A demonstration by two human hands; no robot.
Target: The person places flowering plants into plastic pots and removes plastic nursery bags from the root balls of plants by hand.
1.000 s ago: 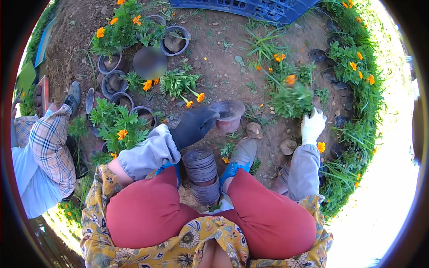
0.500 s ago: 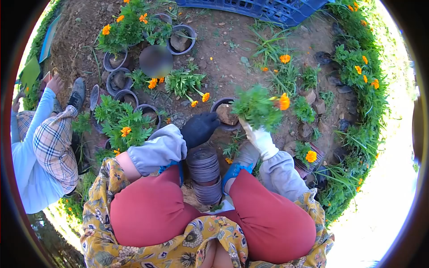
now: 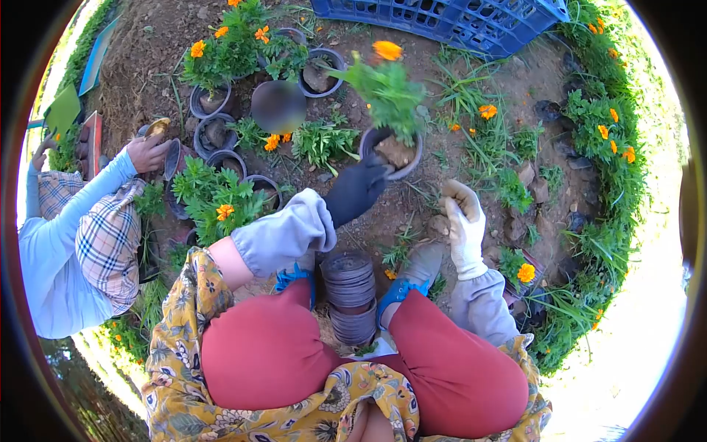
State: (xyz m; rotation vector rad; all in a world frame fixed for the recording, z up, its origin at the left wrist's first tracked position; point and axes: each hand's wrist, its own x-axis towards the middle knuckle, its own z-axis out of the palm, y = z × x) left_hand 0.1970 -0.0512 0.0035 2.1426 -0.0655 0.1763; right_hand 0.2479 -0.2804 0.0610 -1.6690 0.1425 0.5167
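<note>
My left hand [image 3: 358,193], in a dark glove, grips the near rim of a plastic plant pot [image 3: 416,158] with a clod of soil [image 3: 395,150] in it. Just beyond the pot, a marigold plant [image 3: 390,96] with an orange bloom is blurred by motion, and neither hand touches it. My right hand [image 3: 464,225], in a white glove with a soiled fingertip area, is raised to the right of the pot. Its fingers are bent but apart from the thumb, and nothing shows between them. Between my feet stands a stack of empty pots [image 3: 347,283].
More soil-filled pots [image 3: 215,132] and potted marigolds [image 3: 210,195] stand at the left. Cut marigold stems [image 3: 322,141] lie beyond my left hand. A blue crate [image 3: 442,26] sits at the back. At far left, another person's hand [image 3: 149,153] is beside a pot.
The marigold plant has left my right hand and moved up and left, past the pot. My right hand has drawn back to the right. My left hand has tilted the pot slightly.
</note>
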